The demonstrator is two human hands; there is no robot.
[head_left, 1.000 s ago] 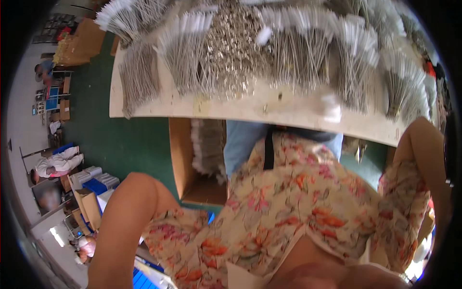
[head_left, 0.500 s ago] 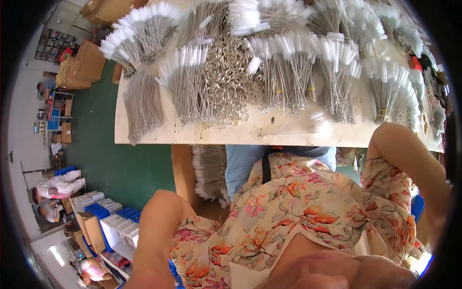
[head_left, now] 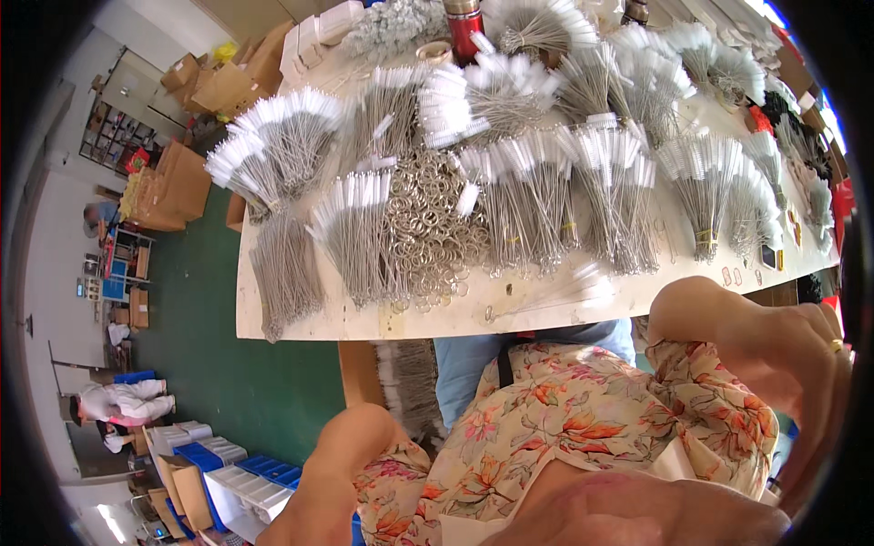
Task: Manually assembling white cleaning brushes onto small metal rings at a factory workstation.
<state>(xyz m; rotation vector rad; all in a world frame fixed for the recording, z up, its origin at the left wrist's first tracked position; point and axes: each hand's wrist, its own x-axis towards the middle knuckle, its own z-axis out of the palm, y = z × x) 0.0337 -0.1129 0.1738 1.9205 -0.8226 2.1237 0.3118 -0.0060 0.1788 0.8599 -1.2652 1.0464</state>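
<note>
Both my arms are bent up and away from the table. My right hand (head_left: 815, 355) is raised at the right rim, partly in shadow, with a ring on one finger; how its fingers are set is unclear. My left hand is out of the picture, below the lower edge; only its arm shows. Bundles of thin wire brushes (head_left: 350, 246) with white bristle ends cover the white table (head_left: 437, 325). A heap of metal rings (head_left: 432, 223) lies among them. A few loose brushes (head_left: 583, 289) rest near the front edge, touched by neither hand.
A red flask (head_left: 464, 35) stands at the back of the table. Below the front edge is an open carton (head_left: 357, 373) beside more brushes. Green floor (head_left: 209, 309) stretches left, with cartons (head_left: 168, 187), white and blue bins (head_left: 246, 491) and other people farther off.
The view has shifted, so the table sits lower and its back part shows. My right hand has come into sight at the right rim. The brushes and rings lie as before.
</note>
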